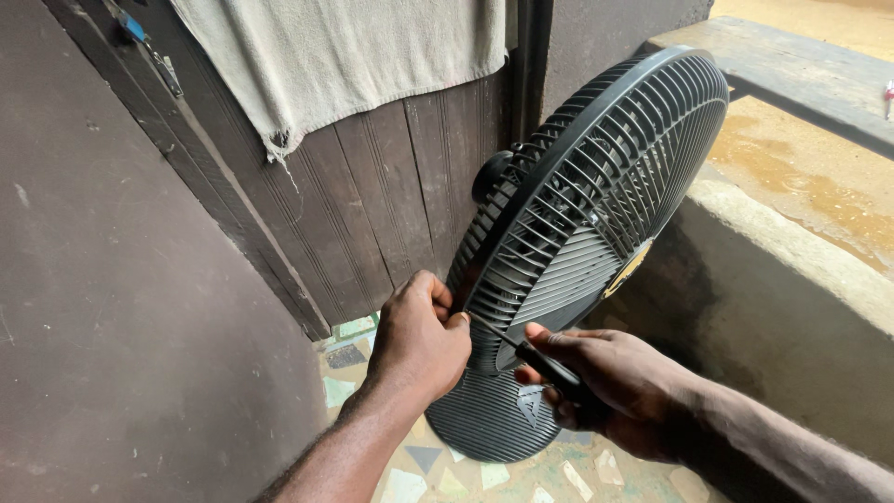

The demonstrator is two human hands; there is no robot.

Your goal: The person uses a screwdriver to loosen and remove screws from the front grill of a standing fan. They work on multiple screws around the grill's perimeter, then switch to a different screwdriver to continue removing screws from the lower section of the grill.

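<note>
We have the black fan standing on its round base on the mosaic floor, by the dark wooden door with a grey towel hung above; our left hand pinches the lower grille rim, fingers closed on it; our right hand grips a dark screwdriver, tip at the rim beside the left fingers; we judge the step as working a grille clip or screw; next move calls for keeping the tip seated and the rim steady.
</note>
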